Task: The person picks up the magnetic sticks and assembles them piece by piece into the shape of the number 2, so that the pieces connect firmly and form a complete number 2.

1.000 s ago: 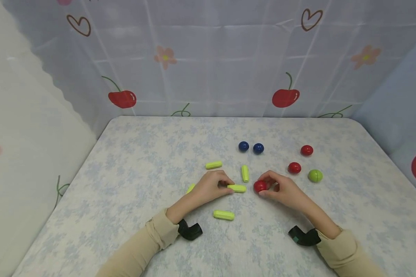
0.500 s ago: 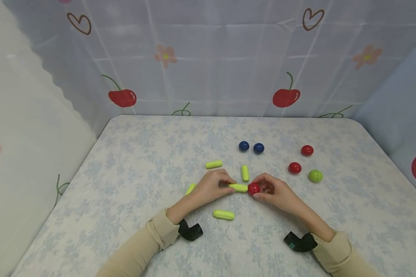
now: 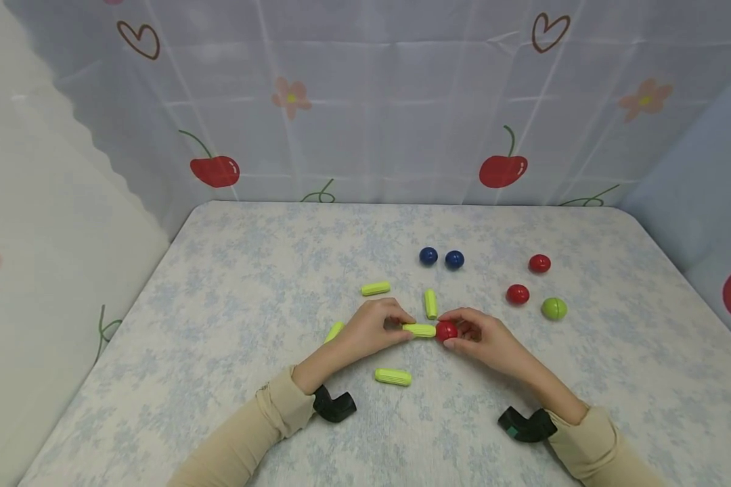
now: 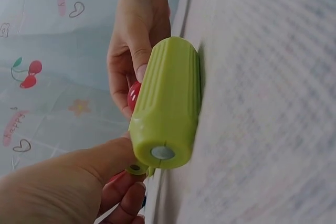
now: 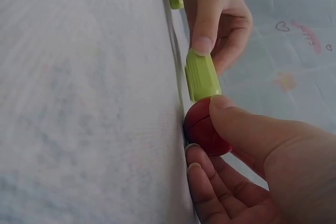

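Note:
My left hand point(image 3: 374, 327) pinches a yellow-green ribbed stick point(image 3: 420, 331) between thumb and fingers, its free end pointing right. Against that end sits a glossy red ball point(image 3: 447, 331), which my right hand point(image 3: 484, 338) grips with thumb and fingertips. The right wrist view shows the red ball point(image 5: 202, 129) meeting the end of the held stick point(image 5: 203, 77). A loose ribbed stick point(image 4: 168, 103) with a grey disc in its end fills the middle of the left wrist view, hiding much of the held one.
Loose yellow-green sticks lie around my left hand: one behind point(image 3: 375, 289), one upright in view point(image 3: 430, 304), one in front point(image 3: 392, 377), one partly behind the wrist point(image 3: 334, 331). Farther off are two blue balls point(image 3: 454, 260), two red balls point(image 3: 518, 294) and a green ball point(image 3: 554, 309).
My right hand has moved left, bringing the red ball from a small gap up against the stick's end. The left hand has barely shifted. Over the last half second almost nothing differs.

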`<action>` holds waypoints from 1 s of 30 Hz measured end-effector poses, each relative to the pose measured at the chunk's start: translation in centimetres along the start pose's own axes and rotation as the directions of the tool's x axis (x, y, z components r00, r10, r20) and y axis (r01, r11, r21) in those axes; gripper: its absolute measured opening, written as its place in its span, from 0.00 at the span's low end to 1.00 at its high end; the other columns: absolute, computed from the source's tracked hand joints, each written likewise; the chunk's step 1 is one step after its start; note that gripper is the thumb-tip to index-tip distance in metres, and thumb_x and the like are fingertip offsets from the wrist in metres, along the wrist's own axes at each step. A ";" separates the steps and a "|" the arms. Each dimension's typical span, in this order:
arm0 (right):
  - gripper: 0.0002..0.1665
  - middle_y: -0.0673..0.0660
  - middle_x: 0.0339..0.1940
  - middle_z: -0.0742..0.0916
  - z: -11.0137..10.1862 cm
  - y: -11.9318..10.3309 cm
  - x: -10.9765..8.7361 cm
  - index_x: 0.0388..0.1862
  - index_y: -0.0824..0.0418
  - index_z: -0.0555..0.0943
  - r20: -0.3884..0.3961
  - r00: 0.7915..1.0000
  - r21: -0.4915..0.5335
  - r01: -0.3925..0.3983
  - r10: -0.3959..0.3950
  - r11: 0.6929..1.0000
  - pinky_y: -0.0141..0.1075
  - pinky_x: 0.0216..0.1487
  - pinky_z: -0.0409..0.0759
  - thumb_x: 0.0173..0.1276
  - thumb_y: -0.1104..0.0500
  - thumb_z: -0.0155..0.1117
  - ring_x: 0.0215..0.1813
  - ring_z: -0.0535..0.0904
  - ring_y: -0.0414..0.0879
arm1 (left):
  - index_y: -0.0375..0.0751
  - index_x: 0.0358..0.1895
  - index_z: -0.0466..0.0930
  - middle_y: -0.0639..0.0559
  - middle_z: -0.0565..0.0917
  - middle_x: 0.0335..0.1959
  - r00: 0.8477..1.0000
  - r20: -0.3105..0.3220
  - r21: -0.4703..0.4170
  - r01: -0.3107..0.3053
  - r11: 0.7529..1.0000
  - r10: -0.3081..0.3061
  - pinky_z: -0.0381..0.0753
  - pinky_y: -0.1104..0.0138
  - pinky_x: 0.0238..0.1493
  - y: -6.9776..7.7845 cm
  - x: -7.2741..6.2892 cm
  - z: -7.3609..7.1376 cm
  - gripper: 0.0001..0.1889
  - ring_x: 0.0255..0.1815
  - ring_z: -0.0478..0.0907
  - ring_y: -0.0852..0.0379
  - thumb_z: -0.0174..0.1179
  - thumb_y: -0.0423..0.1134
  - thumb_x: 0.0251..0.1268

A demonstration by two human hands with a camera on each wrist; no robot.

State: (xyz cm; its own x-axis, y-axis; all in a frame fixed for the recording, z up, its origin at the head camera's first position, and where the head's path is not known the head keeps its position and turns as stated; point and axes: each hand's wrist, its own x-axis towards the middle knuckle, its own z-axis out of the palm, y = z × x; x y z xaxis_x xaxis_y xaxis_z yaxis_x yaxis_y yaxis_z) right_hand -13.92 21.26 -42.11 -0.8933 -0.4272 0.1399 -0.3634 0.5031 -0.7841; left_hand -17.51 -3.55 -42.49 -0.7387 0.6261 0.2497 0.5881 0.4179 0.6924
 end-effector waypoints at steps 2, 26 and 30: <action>0.20 0.51 0.40 0.82 -0.1 -0.1 0.0 0.51 0.64 0.79 0.001 1.000 0.006 0.008 -0.008 1.000 0.33 0.35 0.76 0.59 0.64 0.69 0.37 0.76 0.44 | 0.42 0.41 0.86 0.58 0.80 0.33 1.000 0.004 0.000 -0.003 1.000 0.003 0.73 0.73 0.36 0.1 0.0 -0.1 0.10 0.33 0.73 0.65 0.69 0.37 0.55; 0.19 0.51 0.38 0.81 -0.4 0.4 0.1 0.51 0.63 0.79 0.019 1.000 0.030 -0.014 0.014 0.999 0.33 0.35 0.75 0.60 0.64 0.69 0.35 0.75 0.45 | 0.37 0.50 0.81 0.50 0.81 0.38 0.988 -0.066 0.025 0.141 0.990 -0.139 0.75 0.68 0.39 -2.1 8.8 -6.5 0.15 0.37 0.76 0.58 0.63 0.37 0.62; 0.19 0.52 0.37 0.81 -0.1 0.5 0.1 0.50 0.64 0.78 0.029 0.999 0.052 -0.018 0.017 0.998 0.33 0.35 0.76 0.60 0.63 0.68 0.35 0.76 0.45 | 0.36 0.58 0.76 0.45 0.79 0.46 0.975 0.041 0.060 0.214 0.975 -0.216 0.75 0.69 0.41 -2.7 11.8 -5.5 0.21 0.44 0.76 0.54 0.63 0.39 0.62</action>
State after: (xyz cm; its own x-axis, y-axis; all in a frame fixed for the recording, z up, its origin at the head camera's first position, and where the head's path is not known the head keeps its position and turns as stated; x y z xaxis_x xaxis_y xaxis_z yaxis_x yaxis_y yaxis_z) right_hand -14.27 21.52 -42.45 -0.8911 -0.4405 0.1092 -0.3328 0.4708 -0.8170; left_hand -29.63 -0.92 -37.70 -0.8345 0.5471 0.0660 0.4351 0.5807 0.6881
